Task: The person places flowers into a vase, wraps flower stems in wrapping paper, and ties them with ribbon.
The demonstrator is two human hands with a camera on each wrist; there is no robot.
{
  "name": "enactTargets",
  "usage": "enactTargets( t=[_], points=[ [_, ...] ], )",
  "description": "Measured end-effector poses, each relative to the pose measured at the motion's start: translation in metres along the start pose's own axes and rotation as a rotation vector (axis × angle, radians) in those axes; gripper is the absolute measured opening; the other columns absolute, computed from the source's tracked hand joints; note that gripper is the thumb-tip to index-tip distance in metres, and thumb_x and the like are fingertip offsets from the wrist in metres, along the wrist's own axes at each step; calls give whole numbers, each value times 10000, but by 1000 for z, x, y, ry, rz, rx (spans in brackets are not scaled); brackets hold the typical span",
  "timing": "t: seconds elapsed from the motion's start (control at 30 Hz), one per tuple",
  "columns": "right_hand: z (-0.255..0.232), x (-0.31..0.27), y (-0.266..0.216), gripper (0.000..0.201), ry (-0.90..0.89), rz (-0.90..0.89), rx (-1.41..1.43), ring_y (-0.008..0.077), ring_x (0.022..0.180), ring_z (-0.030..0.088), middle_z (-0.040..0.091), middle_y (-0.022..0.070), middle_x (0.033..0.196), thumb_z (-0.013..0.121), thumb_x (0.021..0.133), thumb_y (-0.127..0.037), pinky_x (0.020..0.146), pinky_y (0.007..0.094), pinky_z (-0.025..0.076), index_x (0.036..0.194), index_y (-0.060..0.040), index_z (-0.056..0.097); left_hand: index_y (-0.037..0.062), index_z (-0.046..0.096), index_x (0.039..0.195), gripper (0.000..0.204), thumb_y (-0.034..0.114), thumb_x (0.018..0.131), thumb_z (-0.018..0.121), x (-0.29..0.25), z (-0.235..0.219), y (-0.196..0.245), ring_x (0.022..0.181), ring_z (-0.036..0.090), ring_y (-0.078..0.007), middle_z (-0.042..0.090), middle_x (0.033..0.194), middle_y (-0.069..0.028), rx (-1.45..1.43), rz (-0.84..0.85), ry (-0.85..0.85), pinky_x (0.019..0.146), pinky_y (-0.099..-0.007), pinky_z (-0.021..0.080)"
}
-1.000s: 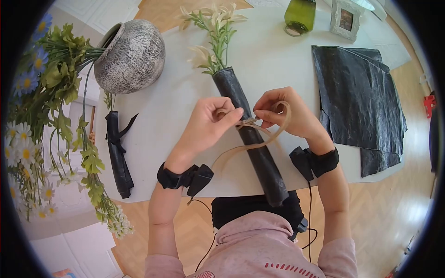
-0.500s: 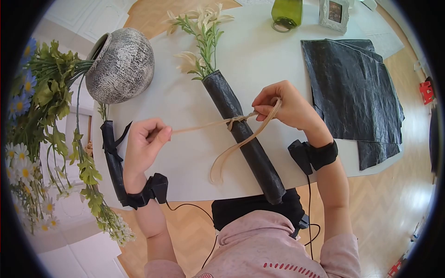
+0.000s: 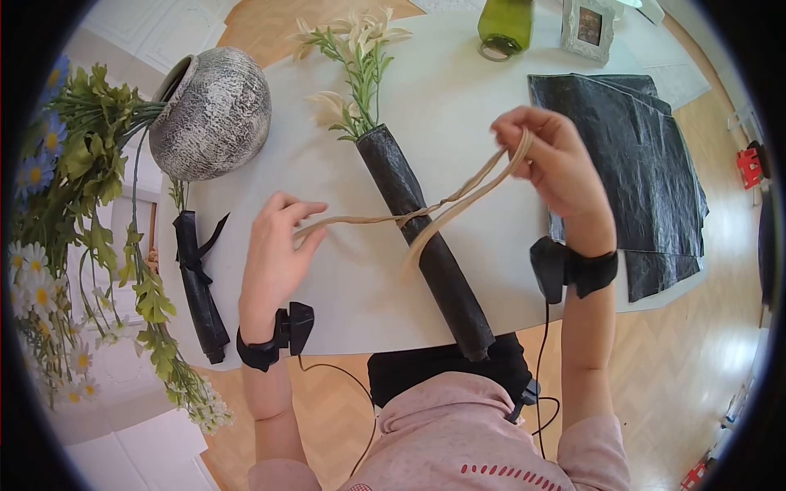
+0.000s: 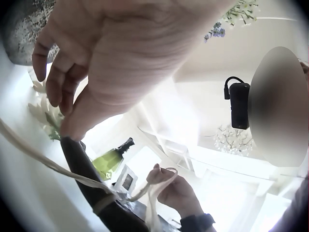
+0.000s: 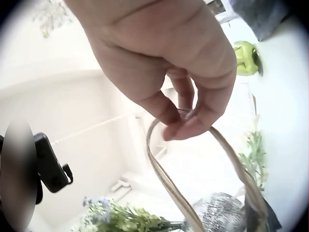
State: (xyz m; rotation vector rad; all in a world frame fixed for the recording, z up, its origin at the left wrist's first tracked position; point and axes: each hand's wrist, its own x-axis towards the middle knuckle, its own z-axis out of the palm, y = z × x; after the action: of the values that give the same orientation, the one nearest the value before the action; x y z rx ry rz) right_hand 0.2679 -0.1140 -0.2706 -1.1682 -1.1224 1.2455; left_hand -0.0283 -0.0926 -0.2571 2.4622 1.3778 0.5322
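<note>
A long roll of black wrapping (image 3: 449,282) lies slanted on the table, cream artificial flowers (image 3: 364,61) sticking out of its far end. Around its middle runs a beige ribbon (image 3: 356,219), crossed on top, with one tail leading to each side. My right hand (image 3: 561,168) pinches the ribbon between thumb and fingers, raised to the right of the roll; the right wrist view shows a ribbon loop (image 5: 169,181) hanging from those fingertips. On the left, my left hand (image 3: 274,250) has its thumb and fingers apart, the other tail passing beside the thumb.
A smaller black bundle (image 3: 196,286) tied with black ribbon lies at the left. A mottled vase (image 3: 214,114) rests on its side, flowers (image 3: 106,188) spilling from it. Black sheets (image 3: 630,172) lie at the right. A green glass vase (image 3: 505,29) and photo frame (image 3: 588,31) stand at the back.
Both hands were together at the crossing, then my left hand drew its tail out leftward and its fingers have since loosened. My right hand has moved up and right with its ribbon.
</note>
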Motion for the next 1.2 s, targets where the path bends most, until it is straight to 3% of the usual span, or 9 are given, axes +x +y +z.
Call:
enactTargets(
  t=[0.17, 0.23, 0.37, 0.43, 0.5, 0.77, 0.9, 1.07, 1.2],
  points=[
    [-22, 4, -26, 303, 312, -357, -15, 118, 847, 537, 547, 79, 964, 511, 788, -23, 724, 236, 450, 1087, -10, 465, -12, 591, 859, 213, 63, 662, 629, 20, 18, 27, 556, 501, -216, 513, 607, -106, -263, -141, -171, 558, -304, 421],
    [-17, -2, -37, 291, 702, -547, -787, 121, 829, 545, 556, 55, 965, 483, 767, 29, 712, 239, 445, 1055, -16, 488, -7, 594, 849, 211, 54, 650, 630, 20, 28, 26, 527, 473, -194, 490, 577, -86, -290, -114, -159, 532, -288, 408],
    [31, -17, -17, 217, -65, -485, -708, 269, 768, 558, 580, 122, 847, 587, 678, -6, 678, 329, 434, 893, -14, 554, -27, 586, 770, 151, 87, 677, 623, 20, 34, 34, 491, 488, -201, 517, 555, -94, -193, 20, -238, 505, -292, 402],
    [52, -24, 7, 203, -110, -548, -854, 315, 766, 536, 562, 146, 812, 611, 702, -81, 673, 368, 429, 865, 12, 533, -30, 580, 740, 140, 94, 687, 617, 20, 34, 37, 483, 493, -205, 526, 556, -94, -141, -40, -315, 500, -293, 401],
    [52, -27, 15, 165, -296, -280, -1097, 319, 769, 530, 559, 148, 796, 588, 736, -111, 694, 381, 419, 828, 16, 539, -39, 545, 685, 148, 98, 715, 594, 18, 35, 36, 456, 478, -191, 521, 533, -84, -181, -90, -266, 476, -295, 382],
    [48, -10, -4, 211, -302, -203, -831, 301, 510, 467, 502, 131, 544, 591, 747, -145, 499, 341, 378, 614, 14, 548, -33, 506, 718, 173, 107, 821, 498, 13, 33, 21, 495, 491, -114, 499, 549, -23, -513, -135, -407, 455, -241, 355],
    [60, -3, 16, 207, -286, -597, -540, 154, 597, 472, 530, 85, 682, 573, 786, -129, 514, 254, 370, 654, 28, 542, -23, 520, 721, 174, 113, 824, 485, 8, 43, 19, 579, 498, -148, 460, 609, -41, -566, -9, -200, 465, -264, 353],
    [67, -1, 15, 196, -451, 13, 160, 76, 574, 450, 517, 18, 626, 451, 862, -114, 541, 221, 380, 834, 38, 571, -32, 528, 742, 128, 72, 793, 475, 8, 22, 29, 633, 501, -282, 480, 680, -147, -276, 25, -209, 563, -344, 392],
    [67, 2, 28, 204, -403, 23, -147, 75, 529, 439, 487, 33, 552, 416, 853, -89, 492, 219, 363, 884, 28, 579, -27, 500, 726, 120, 81, 777, 492, 9, 14, 34, 526, 492, -267, 471, 575, -147, -241, -94, -244, 488, -327, 364]
  ],
)
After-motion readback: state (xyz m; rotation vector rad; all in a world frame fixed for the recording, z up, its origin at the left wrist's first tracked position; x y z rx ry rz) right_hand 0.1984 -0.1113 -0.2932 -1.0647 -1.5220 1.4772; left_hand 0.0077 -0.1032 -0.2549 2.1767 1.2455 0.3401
